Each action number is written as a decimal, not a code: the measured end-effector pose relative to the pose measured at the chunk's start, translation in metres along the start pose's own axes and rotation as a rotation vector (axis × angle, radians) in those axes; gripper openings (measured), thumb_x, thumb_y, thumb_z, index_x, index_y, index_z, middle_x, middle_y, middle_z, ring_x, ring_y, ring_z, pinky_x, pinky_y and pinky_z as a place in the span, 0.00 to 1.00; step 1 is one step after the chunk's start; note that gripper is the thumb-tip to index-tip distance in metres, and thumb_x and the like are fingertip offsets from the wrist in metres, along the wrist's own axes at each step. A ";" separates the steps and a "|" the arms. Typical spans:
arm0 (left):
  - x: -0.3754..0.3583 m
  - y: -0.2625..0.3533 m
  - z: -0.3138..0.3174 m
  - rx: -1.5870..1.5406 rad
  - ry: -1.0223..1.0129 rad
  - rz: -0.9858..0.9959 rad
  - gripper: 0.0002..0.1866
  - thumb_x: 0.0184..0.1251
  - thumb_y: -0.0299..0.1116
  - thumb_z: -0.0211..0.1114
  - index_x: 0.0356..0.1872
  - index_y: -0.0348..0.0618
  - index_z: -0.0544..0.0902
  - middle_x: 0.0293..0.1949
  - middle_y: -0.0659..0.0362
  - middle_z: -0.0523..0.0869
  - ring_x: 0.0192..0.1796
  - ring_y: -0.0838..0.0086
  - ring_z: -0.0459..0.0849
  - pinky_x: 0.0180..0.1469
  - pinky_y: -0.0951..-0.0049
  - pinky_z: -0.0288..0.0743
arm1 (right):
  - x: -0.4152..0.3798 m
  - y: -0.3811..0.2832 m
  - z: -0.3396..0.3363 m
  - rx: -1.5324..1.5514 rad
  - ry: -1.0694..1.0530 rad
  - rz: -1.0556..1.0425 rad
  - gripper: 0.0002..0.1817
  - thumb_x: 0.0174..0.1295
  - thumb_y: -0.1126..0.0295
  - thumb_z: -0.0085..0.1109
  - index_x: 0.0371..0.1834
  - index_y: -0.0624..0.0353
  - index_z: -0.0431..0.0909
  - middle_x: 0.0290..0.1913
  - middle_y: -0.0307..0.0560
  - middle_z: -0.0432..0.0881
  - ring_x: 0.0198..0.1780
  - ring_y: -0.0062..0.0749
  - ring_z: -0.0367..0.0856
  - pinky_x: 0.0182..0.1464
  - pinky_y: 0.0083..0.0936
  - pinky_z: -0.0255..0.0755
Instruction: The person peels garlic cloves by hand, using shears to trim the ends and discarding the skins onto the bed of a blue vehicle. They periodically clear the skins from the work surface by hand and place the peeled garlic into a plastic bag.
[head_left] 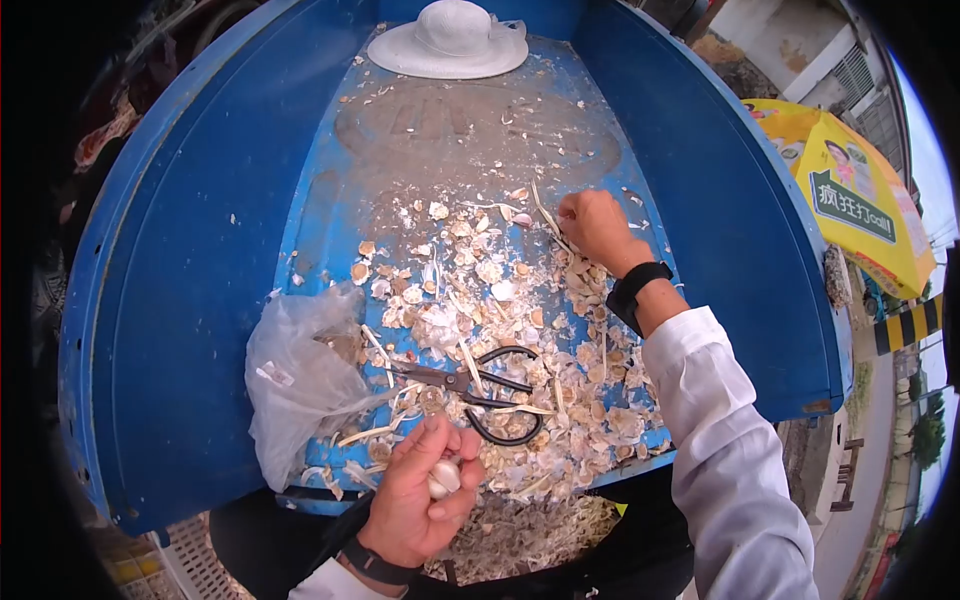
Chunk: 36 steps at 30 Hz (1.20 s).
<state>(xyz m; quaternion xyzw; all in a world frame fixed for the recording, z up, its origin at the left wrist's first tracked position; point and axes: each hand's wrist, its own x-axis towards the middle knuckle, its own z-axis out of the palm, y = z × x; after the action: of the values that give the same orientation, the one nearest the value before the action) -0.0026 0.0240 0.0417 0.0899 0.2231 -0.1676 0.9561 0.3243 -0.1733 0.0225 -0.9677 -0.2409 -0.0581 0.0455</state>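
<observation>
"Counting hands: how many?"

"Counting two: left hand (425, 490) low and near, right hand (597, 228) farther up, over the blue bed (740, 230)."

"Holding how much in the left?"

"Holding white garlic (444, 479) in curled fingers, by the bed's near edge; one piece or several, cannot tell."

"And in the right?"

"Bending fingers narrowly together, just beside one pale stalk (543, 210); gripping or merely touching, cannot tell."

"Any tools?"

"Just one pair of black-handled scissors (457, 381), lying among peelings (610, 425), beyond the left hand."

"And besides?"

"Seeing one clear plastic bag (295, 370) left of the scissors, one white brimmed hat (450, 40) at the far end, one yellow umbrella (850, 180) outside to the right. Also counting two dark wristbands (637, 292), one per wrist, and two white sleeves (725, 430)."

"Counting the peelings too?"

"Too many, scattered thickest at the near half."
</observation>
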 end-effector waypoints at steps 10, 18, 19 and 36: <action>0.009 -0.005 0.017 0.575 0.115 0.301 0.22 0.75 0.44 0.57 0.59 0.37 0.75 0.38 0.60 0.80 0.22 0.86 0.71 0.16 0.88 0.60 | -0.129 -0.136 -0.103 0.733 -0.081 -0.589 0.06 0.49 0.83 0.64 0.31 0.65 0.81 0.34 0.54 0.83 0.35 0.44 0.84 0.36 0.32 0.77; -0.001 0.000 0.005 0.544 -0.031 0.326 0.19 0.74 0.38 0.61 0.57 0.34 0.77 0.37 0.56 0.81 0.22 0.86 0.69 0.16 0.86 0.59 | -0.140 -0.143 -0.100 1.123 -0.431 -0.362 0.05 0.49 0.81 0.69 0.30 0.62 0.86 0.28 0.44 0.86 0.30 0.22 0.84 0.30 0.22 0.75; 0.000 0.000 0.005 0.503 -0.066 0.311 0.18 0.74 0.37 0.60 0.56 0.34 0.77 0.37 0.56 0.81 0.22 0.87 0.69 0.17 0.86 0.59 | -0.139 -0.140 -0.099 1.164 -0.519 -0.279 0.06 0.49 0.84 0.70 0.28 0.64 0.84 0.32 0.43 0.86 0.35 0.20 0.83 0.35 0.18 0.76; -0.006 0.006 0.006 0.167 -0.187 0.242 0.11 0.78 0.36 0.50 0.43 0.39 0.75 0.40 0.56 0.76 0.25 0.81 0.72 0.17 0.87 0.56 | 0.011 -0.040 -0.002 0.337 0.031 -0.226 0.09 0.49 0.78 0.61 0.34 0.62 0.85 0.29 0.56 0.85 0.30 0.46 0.84 0.37 0.35 0.77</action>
<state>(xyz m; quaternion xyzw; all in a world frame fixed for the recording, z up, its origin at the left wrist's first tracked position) -0.0036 0.0295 0.0501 0.1793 0.1062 -0.0769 0.9750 0.3153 -0.1329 0.0284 -0.9122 -0.3537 -0.0369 0.2035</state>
